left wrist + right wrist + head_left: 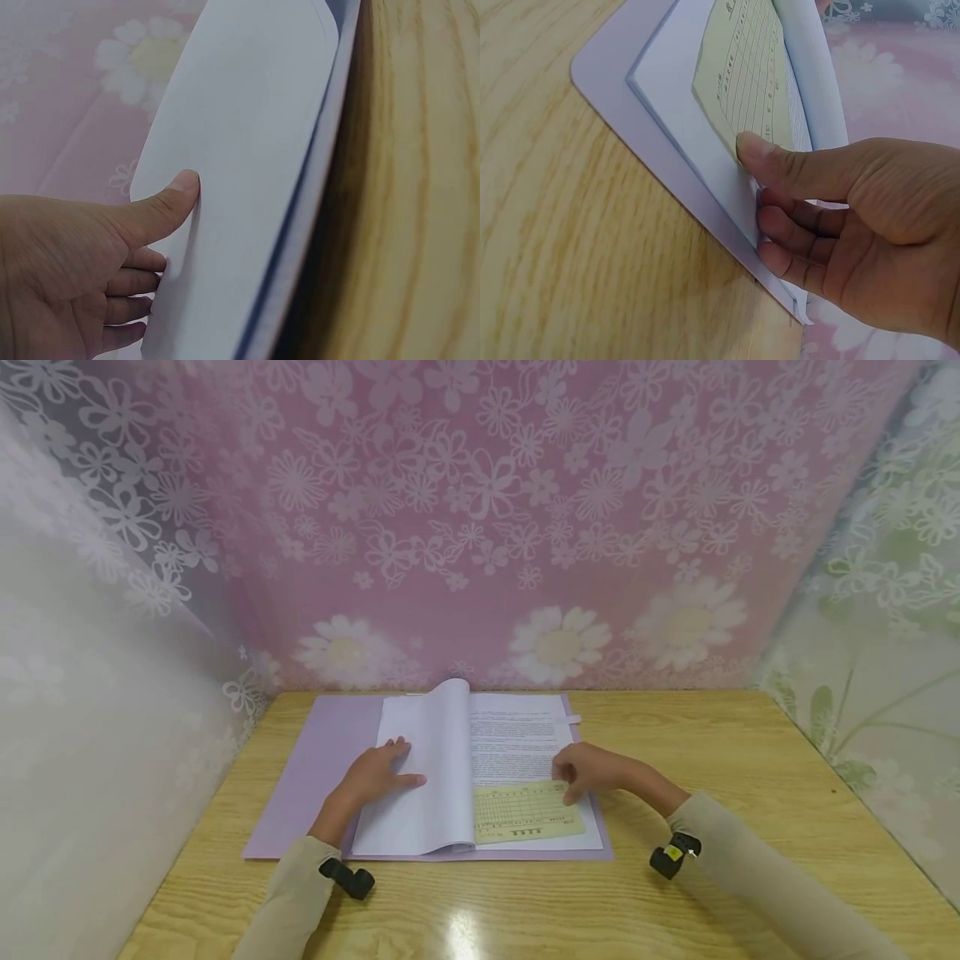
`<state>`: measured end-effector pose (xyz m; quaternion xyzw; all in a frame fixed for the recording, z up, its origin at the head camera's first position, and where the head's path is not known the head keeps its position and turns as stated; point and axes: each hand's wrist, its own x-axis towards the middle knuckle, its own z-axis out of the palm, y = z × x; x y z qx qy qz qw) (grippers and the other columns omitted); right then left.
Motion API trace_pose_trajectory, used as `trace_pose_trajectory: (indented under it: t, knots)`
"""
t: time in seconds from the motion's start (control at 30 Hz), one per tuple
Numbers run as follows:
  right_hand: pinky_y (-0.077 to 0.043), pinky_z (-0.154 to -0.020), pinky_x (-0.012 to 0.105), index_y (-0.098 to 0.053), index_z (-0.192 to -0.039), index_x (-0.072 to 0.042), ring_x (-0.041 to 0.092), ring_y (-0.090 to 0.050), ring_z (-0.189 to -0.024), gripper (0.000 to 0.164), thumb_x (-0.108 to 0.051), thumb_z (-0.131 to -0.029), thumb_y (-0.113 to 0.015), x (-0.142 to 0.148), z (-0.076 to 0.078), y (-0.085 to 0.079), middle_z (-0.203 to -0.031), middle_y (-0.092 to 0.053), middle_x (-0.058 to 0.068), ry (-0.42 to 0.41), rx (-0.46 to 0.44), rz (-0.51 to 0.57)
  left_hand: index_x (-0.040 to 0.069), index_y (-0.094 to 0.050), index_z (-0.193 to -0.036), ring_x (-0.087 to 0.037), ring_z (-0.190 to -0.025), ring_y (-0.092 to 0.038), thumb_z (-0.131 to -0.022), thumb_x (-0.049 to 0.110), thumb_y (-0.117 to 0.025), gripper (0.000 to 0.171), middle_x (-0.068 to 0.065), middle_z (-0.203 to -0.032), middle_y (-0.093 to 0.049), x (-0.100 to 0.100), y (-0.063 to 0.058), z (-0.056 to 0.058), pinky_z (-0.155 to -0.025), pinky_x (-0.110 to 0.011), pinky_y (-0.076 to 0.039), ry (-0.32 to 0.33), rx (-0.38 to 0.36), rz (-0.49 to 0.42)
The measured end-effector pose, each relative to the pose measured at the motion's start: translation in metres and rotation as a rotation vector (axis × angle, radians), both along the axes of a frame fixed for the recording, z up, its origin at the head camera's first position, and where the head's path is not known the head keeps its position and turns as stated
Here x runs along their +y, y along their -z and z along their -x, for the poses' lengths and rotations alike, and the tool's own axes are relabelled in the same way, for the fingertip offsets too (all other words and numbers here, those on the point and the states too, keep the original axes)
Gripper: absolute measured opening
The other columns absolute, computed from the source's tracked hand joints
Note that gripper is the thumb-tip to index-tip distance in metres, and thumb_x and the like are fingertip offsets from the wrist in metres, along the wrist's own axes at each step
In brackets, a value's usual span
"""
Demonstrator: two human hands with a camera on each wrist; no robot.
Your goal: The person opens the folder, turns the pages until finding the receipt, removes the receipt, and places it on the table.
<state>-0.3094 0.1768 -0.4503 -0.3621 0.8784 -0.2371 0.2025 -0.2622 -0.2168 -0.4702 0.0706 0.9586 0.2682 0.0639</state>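
A lilac folder (295, 777) lies spread on the table with a stack of white sheets in it. Turned-over sheets (448, 768) bulge in a curl along the middle. My left hand (375, 774) rests on these sheets with its fingers spread; its thumb lies on the paper in the left wrist view. On the printed page (513, 739) at the right lies a pale yellow slip (517, 817) with a printed grid. My right hand (588, 770) pinches the slip's right edge, thumb on top (757, 150) and the other fingers curled; the index fingertip is hidden.
A light tab (573, 720) sticks out at the folder's right side. The wooden table (697, 735) reaches beyond the folder on both sides. Flowered cloth (487, 568) hangs behind and at the sides. Each wrist wears a black camera strap (348, 878).
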Motion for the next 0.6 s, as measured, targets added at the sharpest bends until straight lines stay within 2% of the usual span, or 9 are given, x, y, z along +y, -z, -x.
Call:
trace_pose_trajectory:
  t: [0.27,0.43,0.6]
  knots:
    - [-0.043,-0.065,0.02,-0.065,-0.08,-0.007,0.007,-0.048,-0.07,0.018,-0.01,-0.082,-0.083,0.006,-0.001,0.002,-0.074,-0.056,-0.006,-0.012,-0.04,0.065,-0.002,-0.048,-0.149,-0.043,-0.15,-0.034,-0.088,0.043,-0.078,0.081,-0.024,-0.159,-0.039,0.0,0.0,-0.001,-0.12,-0.058,-0.033,0.005,-0.002,0.002]
    - [-0.049,-0.063,0.022,-0.069,-0.084,-0.01,0.008,-0.056,-0.068,0.012,-0.013,-0.087,-0.08,0.01,0.0,0.0,-0.075,-0.064,-0.004,0.036,-0.093,0.151,-0.002,-0.048,-0.149,-0.044,-0.149,-0.035,-0.088,0.043,-0.078,0.082,-0.025,-0.158,-0.039,0.001,0.001,0.0,-0.12,-0.058,-0.034,0.008,-0.003,0.008]
    - [-0.054,-0.061,0.029,-0.07,-0.092,-0.006,0.015,-0.061,-0.065,0.01,-0.014,-0.091,-0.077,0.011,-0.001,-0.007,-0.074,-0.067,0.003,0.094,-0.166,0.25,-0.002,-0.048,-0.15,-0.043,-0.15,-0.034,-0.088,0.043,-0.078,0.082,-0.024,-0.159,-0.039,0.0,0.0,0.0,-0.12,-0.058,-0.033,0.001,-0.006,0.007]
